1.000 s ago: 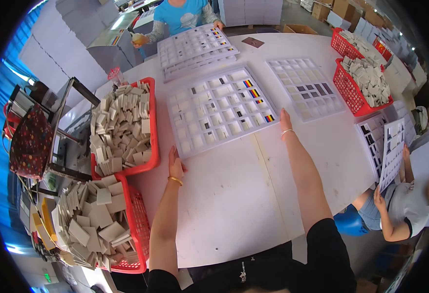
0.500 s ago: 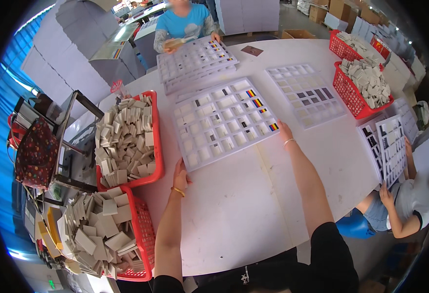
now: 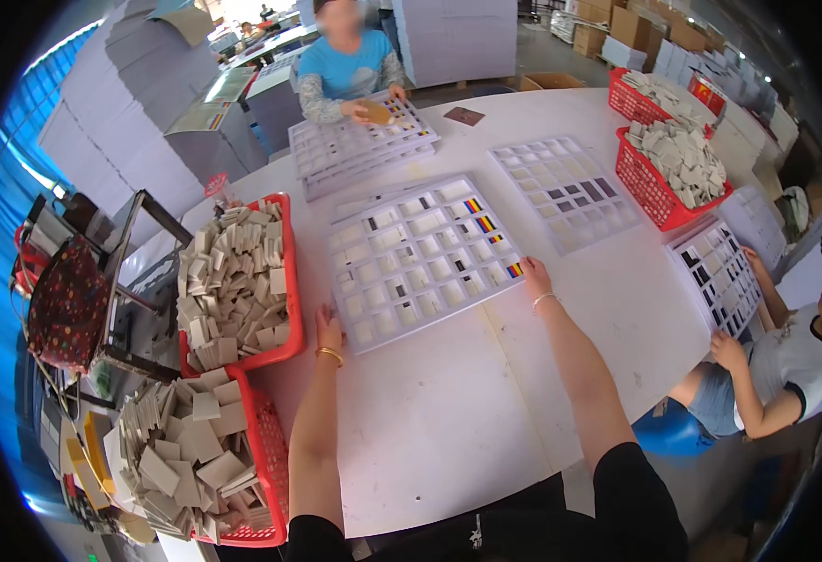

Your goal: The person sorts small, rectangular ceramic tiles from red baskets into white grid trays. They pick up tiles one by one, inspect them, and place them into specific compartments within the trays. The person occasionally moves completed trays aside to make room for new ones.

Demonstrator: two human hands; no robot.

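Note:
A white compartment tray (image 3: 425,258) lies before me on top of another white tray (image 3: 359,204), whose far edge shows. Small pieces with black, red, yellow and blue marks sit in some of its compartments. At the tray's near right corner, my right hand (image 3: 536,279) grips the edge. My left hand (image 3: 330,330) is beside the near part of the left edge, fingers stretched along it; whether they touch it is hard to see. To my left stand two red baskets, a far one (image 3: 296,309) and a near one (image 3: 275,459), heaped with pale flat pieces.
Across the table (image 3: 430,431), a person in blue (image 3: 341,70) works at stacked trays (image 3: 364,140). A tray (image 3: 565,192) lies to the right, near red baskets (image 3: 645,178) of pale pieces. Another person at right (image 3: 757,365) holds a tray (image 3: 715,272). A dark metal frame (image 3: 130,347) stands left.
My left hand has shifted outward and farther along the tray's left edge; my right hand stays at its corner. The person at right has lowered a tray onto another one.

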